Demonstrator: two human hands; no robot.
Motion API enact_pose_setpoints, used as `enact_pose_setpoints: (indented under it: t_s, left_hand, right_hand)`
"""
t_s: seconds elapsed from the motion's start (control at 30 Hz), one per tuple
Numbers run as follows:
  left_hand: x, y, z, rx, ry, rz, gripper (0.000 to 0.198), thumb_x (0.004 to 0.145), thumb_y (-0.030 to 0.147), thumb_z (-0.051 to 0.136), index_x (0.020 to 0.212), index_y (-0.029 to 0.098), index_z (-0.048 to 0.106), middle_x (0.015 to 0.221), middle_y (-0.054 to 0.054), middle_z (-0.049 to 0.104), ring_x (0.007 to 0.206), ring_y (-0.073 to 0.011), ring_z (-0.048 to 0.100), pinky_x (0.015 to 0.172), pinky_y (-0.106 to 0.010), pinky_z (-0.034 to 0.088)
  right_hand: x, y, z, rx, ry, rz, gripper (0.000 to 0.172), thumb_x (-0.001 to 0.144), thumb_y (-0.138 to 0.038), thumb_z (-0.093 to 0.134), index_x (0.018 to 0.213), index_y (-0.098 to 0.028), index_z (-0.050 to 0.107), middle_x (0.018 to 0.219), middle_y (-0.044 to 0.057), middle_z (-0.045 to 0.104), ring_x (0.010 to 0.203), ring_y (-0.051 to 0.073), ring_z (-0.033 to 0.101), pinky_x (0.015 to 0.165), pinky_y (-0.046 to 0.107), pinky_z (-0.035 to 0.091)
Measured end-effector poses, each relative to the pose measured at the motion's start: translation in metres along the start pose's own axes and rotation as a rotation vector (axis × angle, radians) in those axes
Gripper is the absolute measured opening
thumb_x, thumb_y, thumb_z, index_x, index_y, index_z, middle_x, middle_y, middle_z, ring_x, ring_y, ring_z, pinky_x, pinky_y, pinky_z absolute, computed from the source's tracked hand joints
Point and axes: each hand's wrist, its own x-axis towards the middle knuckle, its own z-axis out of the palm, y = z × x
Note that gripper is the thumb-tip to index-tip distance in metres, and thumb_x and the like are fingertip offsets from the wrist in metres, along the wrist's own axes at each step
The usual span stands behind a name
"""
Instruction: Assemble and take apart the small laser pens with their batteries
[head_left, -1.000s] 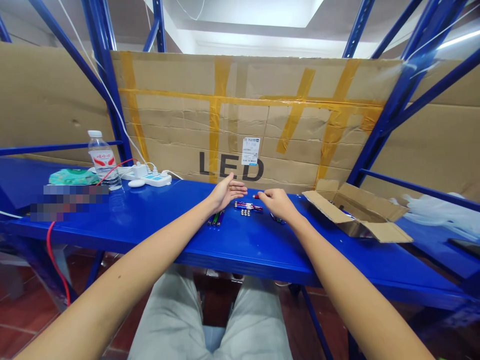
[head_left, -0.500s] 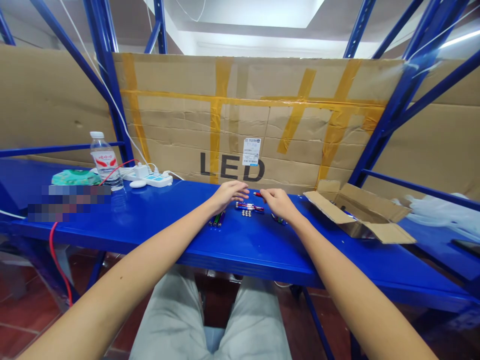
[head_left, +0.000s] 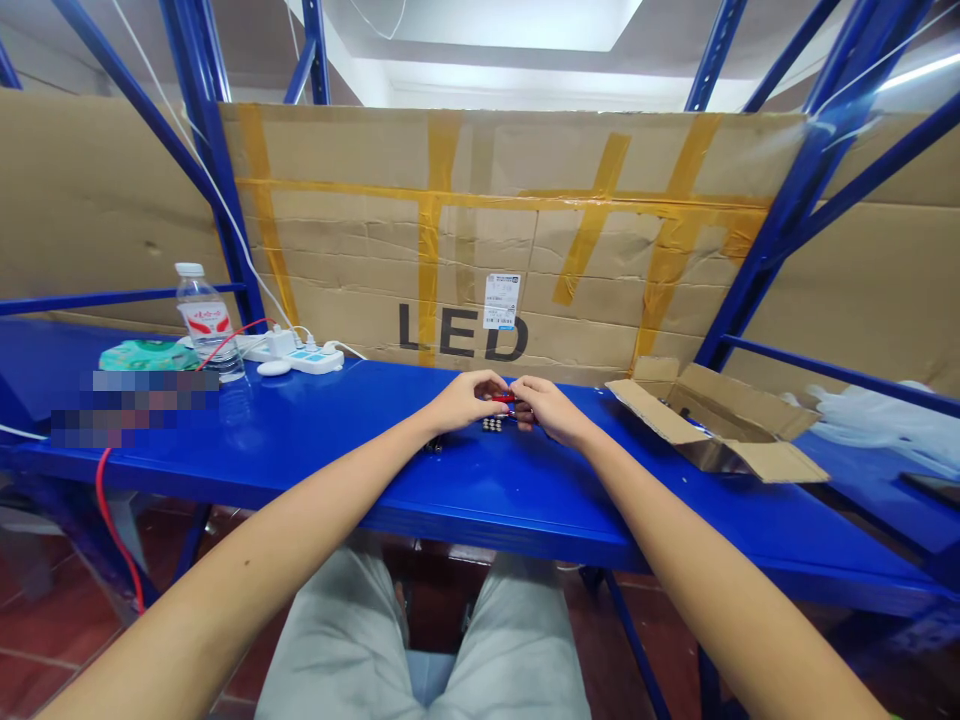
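Note:
A small red metal tube (head_left: 503,398) is held level just above the blue table (head_left: 420,490). My left hand (head_left: 466,398) closes thumb and fingers about its left end. At the other end my right hand (head_left: 551,408) pinches it, so most of the tube is covered by fingers. Right below lie several small round silver pieces like button cells (head_left: 492,425), in neat rows. Under my left wrist the ends of some dark slim tubes (head_left: 433,446) peek out; the rest of them is hidden.
An open cardboard box (head_left: 780,462) stands to the right, with dark items inside. On the left are a water bottle (head_left: 206,320), a green packet (head_left: 146,355) and a white power strip (head_left: 315,359) with cables. A large cardboard sheet (head_left: 345,260) closes off the back.
My right hand has brought the red tube leftward, and my left hand has moved right and closed on it. The hands now meet over the silver pieces.

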Motion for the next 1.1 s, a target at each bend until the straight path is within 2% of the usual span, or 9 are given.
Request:
enact_pose_setpoints:
  t_s: [0.1, 0.17, 0.27, 0.4, 0.6, 0.67, 0.93, 1.1]
  left_hand:
    - [0.0, -0.001, -0.001, 0.084, 0.04, 0.006, 0.021, 0.075, 0.022, 0.07, 0.093, 0.012, 0.065, 0.088, -0.005, 0.07, 0.079, -0.0146, 0.064, 0.075, -0.028, 0.049]
    - [0.0, -0.002, -0.002, 0.168, 0.088, -0.006, 0.017, 0.079, 0.023, 0.066, 0.092, 0.013, 0.067, 0.087, -0.006, 0.071, 0.08, -0.0157, 0.064, 0.074, -0.028, 0.049]
    - [0.0, -0.002, -0.004, 0.304, 0.167, -0.036, 0.016, 0.081, 0.023, 0.063, 0.093, 0.014, 0.069, 0.089, -0.006, 0.072, 0.082, -0.0171, 0.065, 0.075, -0.028, 0.049]
    - [-0.001, -0.004, -0.005, 0.393, 0.206, -0.039, 0.014, 0.082, 0.021, 0.062, 0.093, 0.015, 0.068, 0.092, -0.005, 0.073, 0.086, -0.0173, 0.066, 0.078, -0.028, 0.048]
    - [0.0, -0.008, -0.007, 0.483, 0.249, -0.034, 0.009, 0.082, 0.023, 0.064, 0.086, 0.016, 0.068, 0.085, -0.003, 0.071, 0.082, -0.0166, 0.064, 0.074, -0.028, 0.047]
    - [0.003, -0.01, -0.009, 0.518, 0.248, -0.04, 0.009, 0.082, 0.024, 0.064, 0.086, 0.017, 0.069, 0.086, -0.003, 0.072, 0.083, -0.0168, 0.064, 0.075, -0.028, 0.046]
    - [0.03, -0.033, -0.021, 0.615, 0.125, -0.184, 0.01, 0.079, 0.023, 0.066, 0.081, 0.017, 0.074, 0.087, -0.006, 0.073, 0.084, -0.0195, 0.065, 0.077, -0.03, 0.048]
    - [0.033, -0.042, -0.023, 0.56, 0.078, -0.263, 0.011, 0.076, 0.022, 0.066, 0.08, 0.016, 0.074, 0.083, -0.005, 0.074, 0.079, -0.018, 0.065, 0.074, -0.028, 0.048]
  right_hand:
    - [0.0, -0.002, -0.003, 0.012, -0.011, -0.009, 0.035, 0.076, -0.046, 0.067, 0.084, -0.022, 0.043, 0.052, -0.01, 0.034, 0.046, 0.009, 0.036, 0.046, 0.023, 0.034]
    - [0.0, -0.003, -0.007, -0.11, 0.012, -0.045, 0.03, 0.077, -0.037, 0.065, 0.094, -0.021, 0.046, 0.053, -0.009, 0.042, 0.048, 0.011, 0.043, 0.049, 0.025, 0.038]
    - [0.002, 0.002, -0.015, -0.382, 0.098, -0.099, 0.033, 0.079, -0.025, 0.059, 0.107, -0.02, 0.044, 0.058, -0.007, 0.05, 0.051, 0.013, 0.05, 0.053, 0.026, 0.039]
    - [0.01, 0.016, -0.024, -0.633, 0.126, -0.185, 0.024, 0.082, -0.021, 0.051, 0.104, -0.021, 0.044, 0.062, -0.006, 0.052, 0.057, 0.014, 0.052, 0.056, 0.026, 0.039]
    - [0.016, 0.022, -0.031, -0.787, 0.15, -0.271, 0.009, 0.083, -0.019, 0.052, 0.091, -0.02, 0.05, 0.071, -0.001, 0.061, 0.067, 0.016, 0.056, 0.064, 0.027, 0.041]
    - [0.016, 0.02, -0.032, -0.833, 0.146, -0.271, 0.004, 0.084, -0.018, 0.052, 0.087, -0.019, 0.054, 0.075, 0.001, 0.064, 0.071, 0.016, 0.058, 0.067, 0.027, 0.041]
    - [0.036, 0.033, -0.038, -1.07, 0.194, -0.252, 0.01, 0.087, -0.017, 0.055, 0.083, -0.017, 0.064, 0.084, 0.006, 0.071, 0.078, 0.017, 0.06, 0.07, 0.026, 0.039]
    - [0.044, 0.042, -0.036, -1.102, 0.197, -0.219, 0.009, 0.086, -0.018, 0.057, 0.082, -0.017, 0.065, 0.085, 0.006, 0.072, 0.077, 0.016, 0.06, 0.068, 0.025, 0.039]
